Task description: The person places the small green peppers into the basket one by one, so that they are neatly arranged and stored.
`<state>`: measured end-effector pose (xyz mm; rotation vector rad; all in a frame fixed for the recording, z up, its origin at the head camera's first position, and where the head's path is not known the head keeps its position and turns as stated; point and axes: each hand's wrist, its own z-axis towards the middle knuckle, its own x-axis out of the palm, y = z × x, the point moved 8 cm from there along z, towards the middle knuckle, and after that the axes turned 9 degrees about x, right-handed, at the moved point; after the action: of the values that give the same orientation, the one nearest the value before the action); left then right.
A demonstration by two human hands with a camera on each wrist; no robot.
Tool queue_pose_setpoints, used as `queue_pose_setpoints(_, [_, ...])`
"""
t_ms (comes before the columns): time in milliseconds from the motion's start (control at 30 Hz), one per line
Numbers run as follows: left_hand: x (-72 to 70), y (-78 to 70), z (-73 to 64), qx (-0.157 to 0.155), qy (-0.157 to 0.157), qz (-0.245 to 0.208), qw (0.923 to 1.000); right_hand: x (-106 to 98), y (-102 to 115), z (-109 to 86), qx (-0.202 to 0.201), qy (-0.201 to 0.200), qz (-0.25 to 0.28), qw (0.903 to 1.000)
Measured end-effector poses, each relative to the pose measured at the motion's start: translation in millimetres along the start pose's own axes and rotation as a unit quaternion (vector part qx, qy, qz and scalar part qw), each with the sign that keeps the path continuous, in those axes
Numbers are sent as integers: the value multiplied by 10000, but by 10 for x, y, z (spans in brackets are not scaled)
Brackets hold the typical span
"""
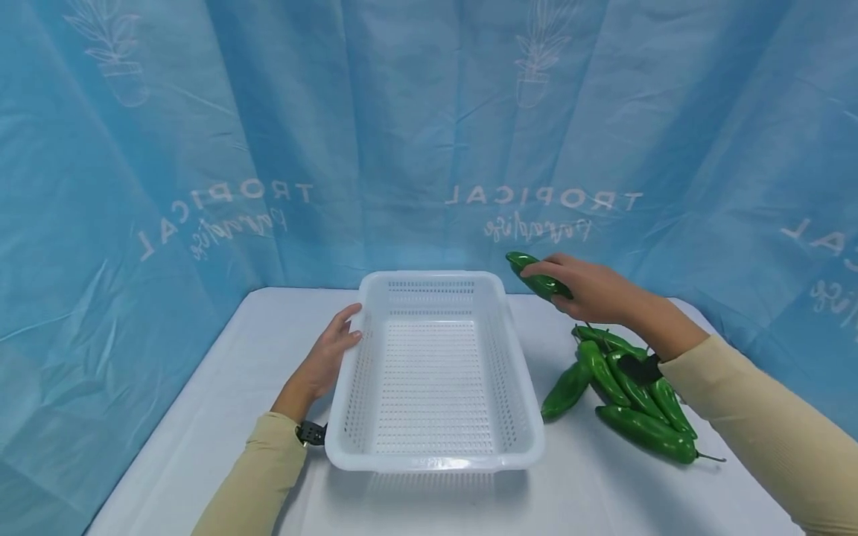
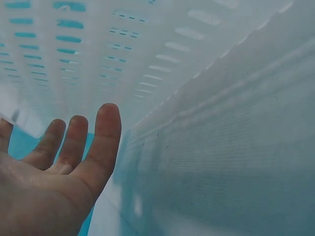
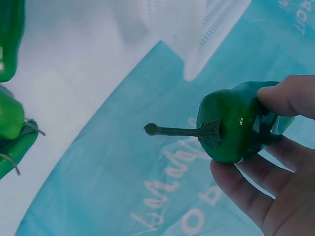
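A white plastic basket (image 1: 436, 463) with slotted walls and a perforated floor sits in the middle of the table; nothing lies in it. My left hand (image 1: 330, 353) touches its left rim; in the left wrist view those fingers (image 2: 107, 128) extend alongside the slotted wall. Beyond the basket's right side, my right hand (image 1: 593, 289) holds a long, glossy green chili pepper (image 1: 521, 262) above the table. Thumb and fingers pinch its body in the right wrist view, where the pepper's stem (image 3: 177, 131) points left, away from the palm.
Several more green chili peppers (image 1: 646, 432) lie in a loose pile to the basket's right, partly under my right forearm. One pepper (image 1: 564, 391) rests close beside the basket. A white cloth (image 1: 570, 484) covers the table, and a blue printed curtain (image 1: 415, 149) hangs around it.
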<state>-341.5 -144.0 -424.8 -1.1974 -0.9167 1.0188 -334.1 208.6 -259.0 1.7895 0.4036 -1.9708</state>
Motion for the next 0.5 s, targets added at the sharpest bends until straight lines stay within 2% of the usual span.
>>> queue_pose_setpoints(267, [38,-28,5,-35,-53,-172,9998,107,179,154,27,218,-502,9985])
queue_pose_setpoints(500, [9,2,4,-41,-131,-226,9996,205,451,350,-40,619,-571,9964])
